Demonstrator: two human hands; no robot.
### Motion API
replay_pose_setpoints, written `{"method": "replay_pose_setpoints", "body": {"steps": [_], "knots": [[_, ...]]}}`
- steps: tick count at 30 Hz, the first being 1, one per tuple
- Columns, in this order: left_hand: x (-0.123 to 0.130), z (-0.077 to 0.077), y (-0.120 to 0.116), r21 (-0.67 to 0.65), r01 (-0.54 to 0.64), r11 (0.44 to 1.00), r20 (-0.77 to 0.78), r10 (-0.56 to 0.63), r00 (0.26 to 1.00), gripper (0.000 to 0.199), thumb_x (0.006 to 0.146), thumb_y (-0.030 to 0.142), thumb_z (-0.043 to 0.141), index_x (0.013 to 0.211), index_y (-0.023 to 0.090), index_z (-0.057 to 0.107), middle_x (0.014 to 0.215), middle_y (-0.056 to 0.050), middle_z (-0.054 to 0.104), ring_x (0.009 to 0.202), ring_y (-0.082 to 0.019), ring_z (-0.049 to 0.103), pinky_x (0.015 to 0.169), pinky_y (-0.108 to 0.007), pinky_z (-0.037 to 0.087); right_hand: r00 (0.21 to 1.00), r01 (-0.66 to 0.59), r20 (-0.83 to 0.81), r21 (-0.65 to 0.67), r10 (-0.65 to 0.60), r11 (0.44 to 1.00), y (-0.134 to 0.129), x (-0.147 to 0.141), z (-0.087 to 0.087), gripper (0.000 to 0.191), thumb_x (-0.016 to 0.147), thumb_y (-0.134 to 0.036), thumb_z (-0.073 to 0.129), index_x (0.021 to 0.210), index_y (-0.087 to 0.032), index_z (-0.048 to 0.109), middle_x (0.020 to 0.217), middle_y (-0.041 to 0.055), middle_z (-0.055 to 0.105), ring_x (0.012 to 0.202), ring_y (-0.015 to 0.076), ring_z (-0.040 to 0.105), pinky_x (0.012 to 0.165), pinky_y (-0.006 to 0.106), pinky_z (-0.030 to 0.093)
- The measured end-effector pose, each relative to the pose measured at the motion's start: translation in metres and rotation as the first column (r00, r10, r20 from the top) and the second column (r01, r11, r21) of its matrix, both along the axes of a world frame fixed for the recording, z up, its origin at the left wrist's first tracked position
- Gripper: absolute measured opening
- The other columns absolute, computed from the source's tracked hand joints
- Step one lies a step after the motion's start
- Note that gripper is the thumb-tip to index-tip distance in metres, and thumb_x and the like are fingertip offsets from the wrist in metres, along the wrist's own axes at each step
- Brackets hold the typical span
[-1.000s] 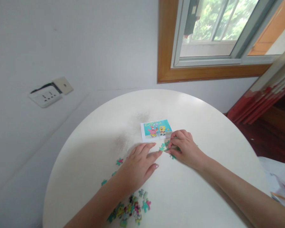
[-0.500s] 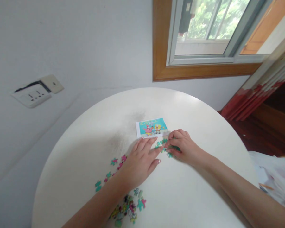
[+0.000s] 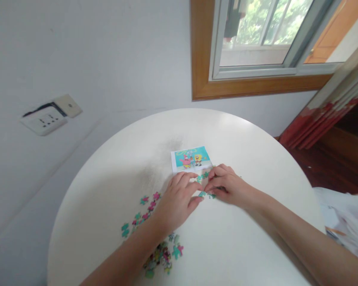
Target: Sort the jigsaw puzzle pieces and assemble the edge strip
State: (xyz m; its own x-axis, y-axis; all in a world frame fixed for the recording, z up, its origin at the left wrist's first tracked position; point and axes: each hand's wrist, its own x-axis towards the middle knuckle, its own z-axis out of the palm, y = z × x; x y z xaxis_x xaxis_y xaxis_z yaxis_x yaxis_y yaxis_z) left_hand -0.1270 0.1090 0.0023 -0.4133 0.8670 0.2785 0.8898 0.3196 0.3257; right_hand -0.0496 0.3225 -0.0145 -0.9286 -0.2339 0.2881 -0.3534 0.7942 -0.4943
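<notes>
My left hand (image 3: pixel 179 196) rests on the table with its thumb and index finger curved around a small teal puzzle piece (image 3: pixel 202 194). Facing it, my right hand (image 3: pixel 226 184) has its fingers pinched together over teal puzzle pieces; those fingers partly cover what they hold. More teal puzzle pieces (image 3: pixel 205 174) lie linked or close together just beyond the fingertips. A picture card (image 3: pixel 192 158) with cartoon figures on a turquoise ground lies flat behind both hands.
Loose pink and teal puzzle pieces (image 3: pixel 152 205) lie left of my left forearm. A mixed heap of pieces (image 3: pixel 164 256) sits at its near side, partly hidden. The round white table (image 3: pixel 250 246) stands against the wall, below a wood-framed window (image 3: pixel 203 89).
My left hand's fingers, stretched out flat before, have curled so that thumb and index close toward a teal piece. My right hand stays at the pieces, its fingertips shifted slightly left.
</notes>
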Motion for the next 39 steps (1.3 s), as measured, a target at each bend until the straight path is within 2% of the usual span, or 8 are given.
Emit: {"method": "replay_pose_setpoints", "body": {"steps": [2, 5, 8, 13, 19, 24, 33, 39], "knots": [[0.000, -0.001, 0.000, 0.015, -0.004, 1.000, 0.019, 0.003, 1.000, 0.015, 0.084, 0.020, 0.069, 0.099, 0.020, 0.065, 0.119, -0.009, 0.058, 0.117, -0.028, 0.049, 0.101, -0.047, 0.041, 1.000, -0.005, 0.008, 0.005, 0.005, 1.000, -0.001, 0.002, 0.002, 0.016, 0.084, -0.021, 0.068, 0.096, -0.030, 0.076, 0.101, 0.0046, 0.061, 0.099, 0.0211, 0.052, 0.088, 0.039, 0.037], [0.001, -0.003, 0.000, 0.031, -0.019, 0.999, 0.052, 0.017, 0.999, 0.014, 0.083, 0.016, 0.069, 0.096, 0.019, 0.064, 0.116, -0.009, 0.058, 0.115, -0.027, 0.049, 0.101, -0.045, 0.041, 1.000, 0.003, 0.024, 0.025, -0.003, 1.000, -0.005, 0.004, 0.006, 0.018, 0.085, -0.032, 0.069, 0.103, -0.031, 0.073, 0.102, 0.0054, 0.060, 0.100, 0.0224, 0.051, 0.087, 0.039, 0.037], [0.003, -0.004, 0.000, 0.042, -0.026, 0.999, 0.080, 0.023, 0.997, 0.014, 0.082, 0.012, 0.068, 0.094, 0.018, 0.063, 0.115, -0.009, 0.058, 0.115, -0.027, 0.048, 0.101, -0.044, 0.041, 0.999, 0.017, 0.034, 0.042, -0.019, 0.999, -0.010, 0.005, 0.009, 0.019, 0.085, -0.040, 0.068, 0.101, -0.032, 0.073, 0.103, 0.0059, 0.060, 0.101, 0.0238, 0.050, 0.087, 0.040, 0.036], [0.004, -0.005, 0.000, 0.043, -0.010, 0.999, 0.108, 0.005, 0.994, 0.011, 0.083, 0.007, 0.064, 0.087, 0.017, 0.061, 0.113, -0.009, 0.058, 0.115, -0.026, 0.048, 0.101, -0.043, 0.039, 0.998, 0.022, 0.061, 0.056, -0.025, 0.998, -0.015, 0.004, 0.010, 0.013, 0.086, -0.032, 0.068, 0.096, -0.025, 0.070, 0.105, 0.0061, 0.060, 0.103, 0.0236, 0.049, 0.089, 0.040, 0.036], [0.002, -0.007, -0.003, 0.042, -0.023, 0.999, 0.077, 0.019, 0.997, 0.015, 0.086, 0.012, 0.064, 0.100, 0.016, 0.061, 0.113, -0.009, 0.057, 0.113, -0.026, 0.048, 0.100, -0.044, 0.040, 0.997, 0.021, 0.067, 0.052, -0.024, 0.998, -0.016, 0.005, 0.007, 0.013, 0.084, -0.022, 0.067, 0.097, -0.023, 0.068, 0.105, 0.0057, 0.060, 0.104, 0.0236, 0.049, 0.090, 0.041, 0.036], [0.003, -0.006, -0.003, 0.029, -0.006, 1.000, 0.076, 0.004, 0.997, 0.017, 0.086, 0.012, 0.063, 0.102, 0.017, 0.063, 0.114, -0.009, 0.057, 0.113, -0.027, 0.048, 0.100, -0.044, 0.040, 0.996, 0.028, 0.082, 0.042, -0.031, 0.999, -0.016, 0.005, 0.006, 0.015, 0.081, -0.015, 0.067, 0.095, -0.022, 0.067, 0.104, 0.0059, 0.060, 0.103, 0.0240, 0.048, 0.090, 0.041, 0.036], [0.003, -0.004, -0.006, 0.041, 0.024, 0.999, 0.078, -0.027, 0.997, 0.018, 0.085, 0.017, 0.066, 0.103, 0.018, 0.063, 0.114, -0.009, 0.058, 0.114, -0.027, 0.048, 0.101, -0.044, 0.040, 0.997, 0.008, 0.077, 0.011, -0.008, 1.000, -0.017, 0.007, 0.008, 0.014, 0.083, -0.015, 0.065, 0.095, -0.022, 0.067, 0.104, 0.0070, 0.060, 0.103, 0.0246, 0.049, 0.090, 0.041, 0.036], [0.006, -0.002, -0.001, 0.073, 0.035, 0.997, 0.128, -0.044, 0.991, 0.008, 0.085, 0.013, 0.064, 0.091, 0.019, 0.063, 0.105, -0.005, 0.061, 0.107, -0.024, 0.051, 0.097, -0.041, 0.041, 0.998, -0.004, 0.062, -0.007, 0.004, 1.000, -0.017, 0.006, 0.005, 0.012, 0.083, -0.017, 0.066, 0.093, -0.023, 0.066, 0.101, 0.0051, 0.061, 0.101, 0.0232, 0.050, 0.088, 0.040, 0.036]]}}
